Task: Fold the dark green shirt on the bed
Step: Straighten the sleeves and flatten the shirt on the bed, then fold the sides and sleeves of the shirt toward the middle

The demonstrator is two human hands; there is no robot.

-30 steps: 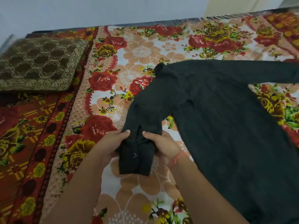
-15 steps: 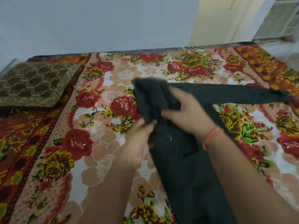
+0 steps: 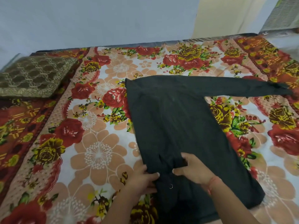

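The dark green shirt (image 3: 174, 120) is lying flat on the bed (image 3: 97, 152), over the floral bedsheet. One sleeve is lying folded down across the shirt body; the other sleeve (image 3: 242, 88) is extending to the right. The left hand (image 3: 142, 178) is pinching the folded sleeve's cuff at the shirt's left edge. The right hand (image 3: 194, 170) is gripping the same cuff between thumb and curled fingers. A brown patterned pillow (image 3: 32, 76) is lying at the bed's far left.
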